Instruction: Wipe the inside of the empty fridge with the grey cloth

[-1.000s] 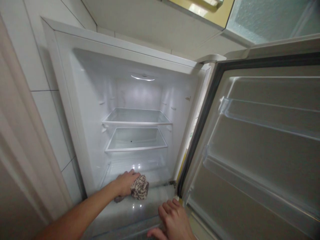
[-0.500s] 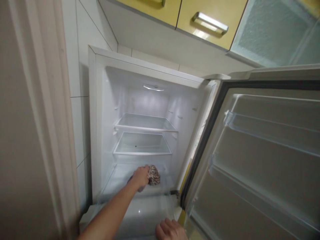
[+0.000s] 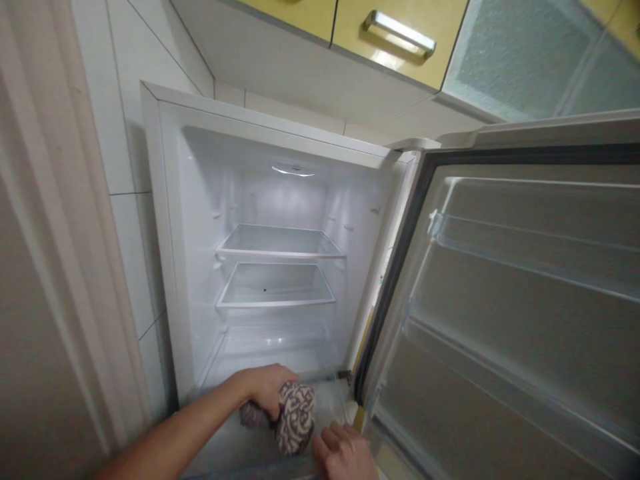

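My left hand is closed round a bunched cloth with a brown-and-cream swirl pattern. Part of the cloth bulges out on both sides of the fingers. It is inside the pulled-out clear drawer at the bottom of the fridge, close to the drawer's front. Just right of the cloth, my right hand has its fingers curled over the drawer's front edge. The fingertips of that hand are partly hidden.
The white fridge stands open, with glass shelves inside. Its door, fitted with clear racks, swings out to the right. Yellow cabinets hang above. A pale door frame and tiled wall are at left.
My left hand has drawn the cloth from the back of the drawer area toward me, near its front. My right hand stays at the front edge. The view has shifted slightly.
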The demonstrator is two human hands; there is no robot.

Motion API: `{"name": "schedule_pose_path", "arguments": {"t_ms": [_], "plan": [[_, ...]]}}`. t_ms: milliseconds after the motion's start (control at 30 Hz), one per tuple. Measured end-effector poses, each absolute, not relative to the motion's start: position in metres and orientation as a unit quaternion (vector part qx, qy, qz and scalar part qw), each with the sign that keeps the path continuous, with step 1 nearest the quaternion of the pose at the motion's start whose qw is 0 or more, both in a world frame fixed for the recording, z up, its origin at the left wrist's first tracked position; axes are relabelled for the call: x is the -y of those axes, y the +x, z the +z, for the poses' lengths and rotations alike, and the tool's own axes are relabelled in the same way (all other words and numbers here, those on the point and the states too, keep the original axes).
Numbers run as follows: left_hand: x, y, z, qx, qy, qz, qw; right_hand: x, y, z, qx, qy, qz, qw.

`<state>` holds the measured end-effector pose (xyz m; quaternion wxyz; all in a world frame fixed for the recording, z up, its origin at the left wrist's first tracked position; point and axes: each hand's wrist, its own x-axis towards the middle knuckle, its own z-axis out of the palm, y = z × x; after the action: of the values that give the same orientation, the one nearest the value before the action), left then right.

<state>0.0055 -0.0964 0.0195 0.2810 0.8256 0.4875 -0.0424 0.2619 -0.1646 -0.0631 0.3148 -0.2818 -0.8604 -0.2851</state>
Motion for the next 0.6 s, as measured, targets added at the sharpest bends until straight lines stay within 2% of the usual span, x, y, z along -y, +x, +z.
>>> {"name": "schedule_pose_path", "arguments": {"t_ms": [100, 200, 467, 600], "plan": [[0.128, -0.032, 0.022, -0.513, 0.812, -0.101, 0.26, 0.165, 0.268, -0.068, 0.869, -0.272, -0.278, 0.304], [0.151, -0.06, 0.02, -0.567, 0.794, -0.114, 0.186, 0.165, 0.272, -0.067, 0.878, -0.262, -0.266, 0.299], [0.121, -0.063, 0.022, -0.756, 0.654, -0.007, 0.012, 0.158, 0.275, -0.07, 0.882, -0.253, -0.264, 0.297], [0.089, -0.06, 0.023, -0.784, 0.617, 0.044, -0.056, 0.15, 0.28, -0.086, 0.872, -0.234, -0.298, 0.31]]}}
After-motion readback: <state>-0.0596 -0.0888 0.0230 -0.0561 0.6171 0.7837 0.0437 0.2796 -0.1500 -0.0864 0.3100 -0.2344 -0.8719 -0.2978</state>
